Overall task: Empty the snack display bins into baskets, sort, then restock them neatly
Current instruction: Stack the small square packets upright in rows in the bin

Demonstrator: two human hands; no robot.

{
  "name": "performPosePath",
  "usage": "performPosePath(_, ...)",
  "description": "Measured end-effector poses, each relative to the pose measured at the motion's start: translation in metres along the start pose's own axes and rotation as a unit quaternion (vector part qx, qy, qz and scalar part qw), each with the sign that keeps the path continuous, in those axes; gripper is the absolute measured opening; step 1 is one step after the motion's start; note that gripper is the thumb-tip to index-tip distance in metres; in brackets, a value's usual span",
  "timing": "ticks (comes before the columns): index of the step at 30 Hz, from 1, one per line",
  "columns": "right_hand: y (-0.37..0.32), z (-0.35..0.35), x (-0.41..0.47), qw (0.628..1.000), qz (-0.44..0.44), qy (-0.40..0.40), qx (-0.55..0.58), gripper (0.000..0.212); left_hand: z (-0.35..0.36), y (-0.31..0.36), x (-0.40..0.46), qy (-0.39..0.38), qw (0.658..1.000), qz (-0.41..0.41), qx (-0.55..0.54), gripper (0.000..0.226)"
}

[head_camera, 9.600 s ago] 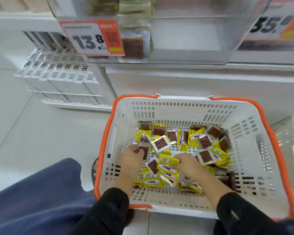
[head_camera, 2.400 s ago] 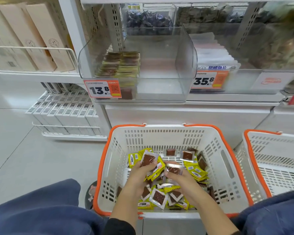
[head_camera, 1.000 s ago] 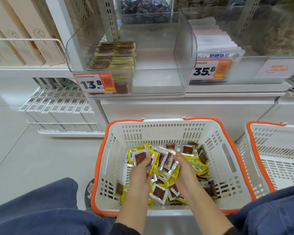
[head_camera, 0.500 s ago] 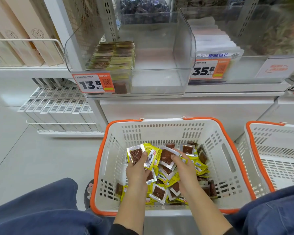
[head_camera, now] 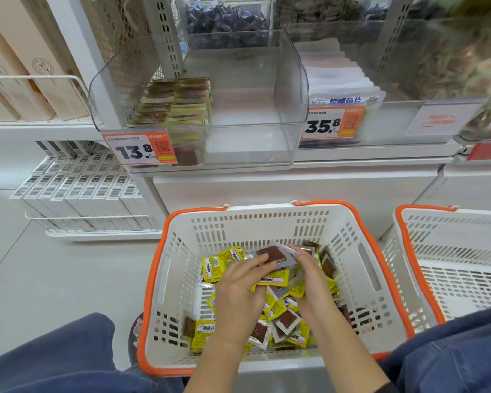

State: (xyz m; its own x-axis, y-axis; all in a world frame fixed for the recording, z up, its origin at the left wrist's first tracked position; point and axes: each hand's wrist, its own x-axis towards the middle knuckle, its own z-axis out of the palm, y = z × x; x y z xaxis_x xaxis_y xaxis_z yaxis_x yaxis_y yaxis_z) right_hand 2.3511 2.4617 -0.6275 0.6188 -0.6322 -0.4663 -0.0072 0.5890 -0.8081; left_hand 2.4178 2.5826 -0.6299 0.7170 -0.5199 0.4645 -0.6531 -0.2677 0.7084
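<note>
Shop floor before a snack shelf. Left hand [head_camera: 240,290] and right hand [head_camera: 309,275] now pinch a squared-up stack of snack packets [head_camera: 272,258] together, lifted over the white basket [head_camera: 363,268]; half a second ago they were fanned loose. Clear display bin [head_camera: 267,109] at 12 o'clock, part-filled on its left, likely receives them. Second basket [head_camera: 442,251] at 3 o'clock.

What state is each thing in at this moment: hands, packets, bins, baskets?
left hand: grips gathered packets.
right hand: grips the same stack.
stack of packets: held above the pile.
middle basket: holds loose packets.
right basket: no contents seen.
clear bin: part filled, neat stacks on its left.
</note>
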Motion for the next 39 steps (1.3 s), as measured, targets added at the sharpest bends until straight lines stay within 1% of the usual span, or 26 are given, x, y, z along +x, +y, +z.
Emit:
performPosePath(3, 0.0, 0.002, -0.001, 0.999, 0.016, -0.045, 0.015, 0.051, 0.003, 0.001, -0.002, 0.003, 0.998, 0.044, 0.047, 0.059)
performPosePath(4, 0.0, 0.002, -0.001, 0.998, 0.012, -0.052, 0.016, 0.05, 0.003, 0.002, -0.002, 0.001, 0.997, 0.05, 0.058, 0.06)
performPosePath(6, -0.002, 0.003, -0.003, 0.998, 0.01, -0.047, 0.034, 0.035, 0.003, 0.002, -0.003, -0.011, 0.994, 0.077, 0.074, 0.062)
performPosePath(8, -0.003, 0.003, -0.003, 0.999, 0.0, -0.026, 0.039, 0.026, 0.004, 0.003, -0.004, -0.023, 0.992, 0.102, 0.075, 0.065)
performPosePath(11, -0.001, 0.003, 0.0, 0.999, -0.007, 0.022, 0.033, 0.023, 0.005, 0.001, -0.007, -0.025, 0.992, 0.107, 0.063, 0.066)
performPosePath(13, -0.001, 0.0, 0.0, 0.999, 0.008, 0.033, 0.037, 0.032, 0.005, -0.001, -0.01, -0.008, 0.994, 0.1, 0.053, 0.06)
performPosePath(14, -0.001, -0.002, 0.001, 0.998, 0.014, 0.041, 0.035, 0.031, 0.002, 0.002, -0.009, 0.003, 0.996, 0.079, 0.036, 0.054)
performPosePath(15, -0.001, -0.004, 0.0, 0.998, 0.014, 0.05, 0.04, 0.025, -0.001, 0.008, -0.007, 0.02, 0.999, 0.035, 0.002, 0.047)
performPosePath(16, 0.001, -0.008, 0.003, 0.997, 0.012, 0.056, 0.043, 0.021, -0.006, 0.016, -0.004, 0.047, 0.997, -0.036, -0.049, 0.035)
performPosePath(17, 0.001, -0.01, 0.004, 0.997, 0.01, 0.066, 0.039, 0.02, -0.01, 0.025, 0.002, 0.082, 0.982, -0.125, -0.118, 0.023)
performPosePath(18, 0.0, -0.011, 0.003, 0.998, 0.007, 0.062, 0.028, 0.021, -0.013, 0.029, 0.008, 0.111, 0.953, -0.215, -0.182, 0.017)
performPosePath(19, 0.0, -0.011, 0.001, 0.998, 0.002, 0.056, 0.015, 0.024, -0.014, 0.029, 0.015, 0.125, 0.92, -0.287, -0.234, 0.014)
performPosePath(21, 0.0, -0.005, -0.003, 0.999, -0.009, 0.032, -0.016, 0.028, -0.016, 0.022, 0.025, 0.106, 0.884, -0.367, -0.271, 0.013)
performPosePath(22, 0.0, -0.002, -0.004, 0.999, -0.014, 0.022, -0.028, 0.026, -0.018, 0.02, 0.028, 0.102, 0.875, -0.385, -0.276, 0.014)
performPosePath(23, 0.001, 0.001, -0.005, 0.999, -0.019, 0.01, -0.033, 0.024, -0.019, 0.021, 0.029, 0.115, 0.871, -0.392, -0.274, 0.011)
performPosePath(25, 0.002, 0.005, -0.007, 0.999, -0.026, -0.012, -0.044, 0.023, -0.02, 0.025, 0.026, 0.159, 0.884, -0.361, -0.249, 0.006)
performPosePath(26, 0.002, 0.007, -0.007, 0.998, -0.027, -0.012, -0.05, 0.025, -0.021, 0.028, 0.023, 0.174, 0.899, -0.327, -0.233, 0.012)
performPosePath(27, 0.003, 0.008, -0.008, 0.998, -0.028, -0.009, -0.054, 0.03, -0.021, 0.029, 0.021, 0.169, 0.918, -0.287, -0.215, 0.021)
performPosePath(28, 0.002, 0.008, -0.008, 0.998, -0.026, -0.007, -0.052, 0.037, -0.02, 0.029, 0.018, 0.142, 0.941, -0.241, -0.191, 0.031)
performPosePath(29, 0.002, 0.008, -0.008, 0.999, -0.026, -0.016, -0.045, 0.044, -0.017, 0.026, 0.014, 0.102, 0.962, -0.196, -0.163, 0.035)
performPosePath(30, 0.0, 0.007, -0.007, 0.999, -0.024, -0.031, -0.025, 0.047, -0.014, 0.023, 0.011, 0.057, 0.976, -0.16, -0.138, 0.04)
performPosePath(32, -0.007, 0.005, -0.007, 0.998, -0.019, -0.052, 0.006, 0.041, -0.009, 0.018, 0.004, -0.008, 0.988, -0.121, -0.099, 0.058)
performPosePath(33, -0.009, 0.002, -0.007, 0.998, -0.015, -0.054, 0.014, 0.038, -0.007, 0.016, 0.002, -0.023, 0.992, -0.098, -0.083, 0.061)
performPosePath(36, -0.017, -0.003, -0.007, 0.997, 0.001, -0.068, 0.02, 0.039, -0.001, 0.007, -0.001, -0.049, 0.998, -0.031, -0.033, 0.055)
performPosePath(38, -0.018, -0.003, -0.007, 0.997, 0.008, -0.073, 0.014, 0.033, 0.001, 0.003, 0.0, -0.069, 0.997, -0.018, -0.015, 0.046)
performPosePath(39, -0.018, -0.003, -0.008, 0.997, 0.009, -0.071, 0.013, 0.028, 0.002, 0.004, 0.001, -0.077, 0.997, -0.019, -0.018, 0.038)
